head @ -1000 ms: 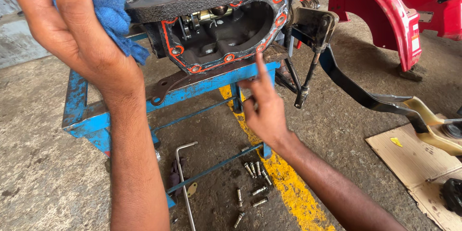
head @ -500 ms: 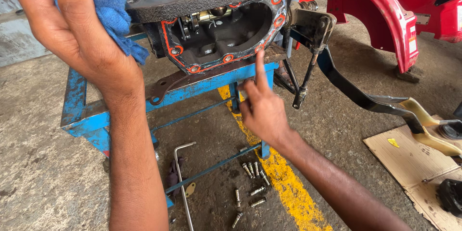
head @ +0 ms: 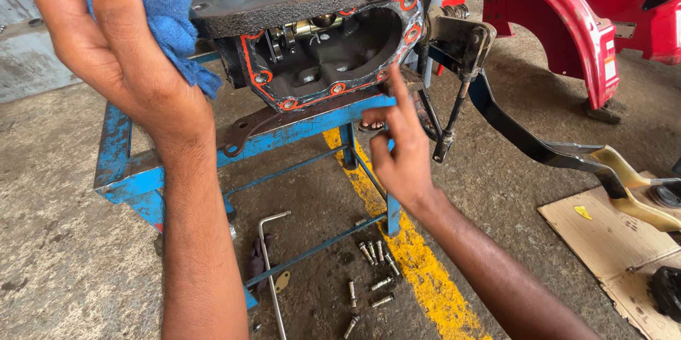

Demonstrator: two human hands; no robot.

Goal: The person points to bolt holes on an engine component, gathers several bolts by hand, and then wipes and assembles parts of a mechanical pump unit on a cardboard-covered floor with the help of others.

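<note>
L hand (head: 120,49) fist round blue rag (head: 174,24), raised left of housing | R hand (head: 401,145) fingers loosely spread, index at red-sealant opening (head: 333,53) lower rim | step: prob. wiping/checking gasket face | nxt: needs light fingertip along rim.

Left hand (head: 106,42) clutches blue rag (head: 174,24); right hand (head: 401,148) nears housing (head: 333,49).

Small white rectangular label (head: 607,56) on red fender (head: 567,21), right.

One blue cloth (head: 170,24) – about nine bolts (head: 374,277)
</note>
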